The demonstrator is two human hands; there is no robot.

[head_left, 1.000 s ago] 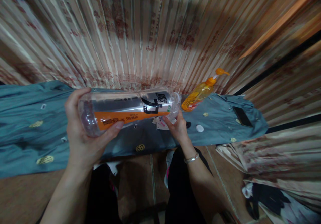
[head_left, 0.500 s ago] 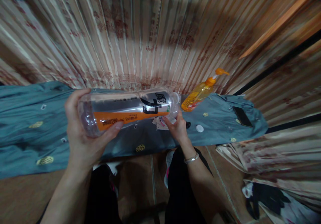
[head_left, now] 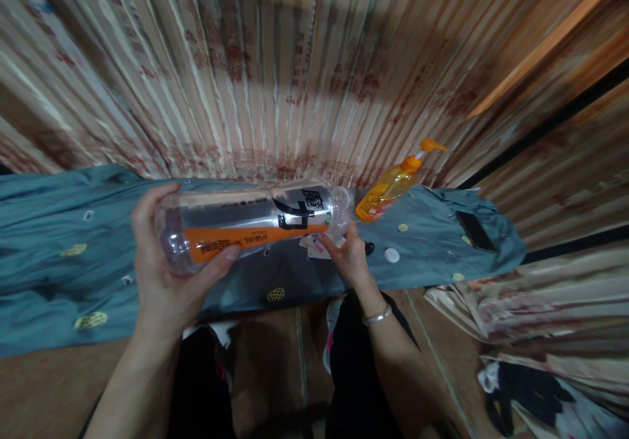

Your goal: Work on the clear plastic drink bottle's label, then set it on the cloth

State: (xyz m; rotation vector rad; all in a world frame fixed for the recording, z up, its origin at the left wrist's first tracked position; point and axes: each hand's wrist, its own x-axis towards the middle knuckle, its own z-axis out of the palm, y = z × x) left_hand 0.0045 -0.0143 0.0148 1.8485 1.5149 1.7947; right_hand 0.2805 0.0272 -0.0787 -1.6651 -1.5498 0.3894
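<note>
Between the fingers of the left hand (head_left: 170, 275) and the right hand (head_left: 350, 257): clear bottle (head_left: 255, 219), lying sideways in the grip, neck to the right. Black-and-silver label with an orange band (head_left: 216, 244) faces up.

Left fingers clamped on the base end: thumb along the near side, over the orange band; other fingers wrap the far side, mostly hidden behind the plastic. Right fingers closed about the neck, thumb and index visible; exact contact and the remaining fingertips partly hidden, can't tell. Can't read the bottle mouth either, too blurred.

Just past the right fingertips, farther from the body and to the right: amber pump bottle (head_left: 388, 191), orange pump on top, standing on the teal cloth (head_left: 427, 229), apart from the hand. Left of the right thumb, partly under the bottle in view: some pale paper (head_left: 318, 249). Right of the right fingers, near: small black object (head_left: 369, 248), then white disc (head_left: 392, 255). Well apart, farther right: dark phone-like slab (head_left: 476, 231), flat on cloth. Below the right fingers, on the wrist: silver bracelet (head_left: 377, 316). Beyond both hands: patterned curtain (head_left: 275, 98).
</note>
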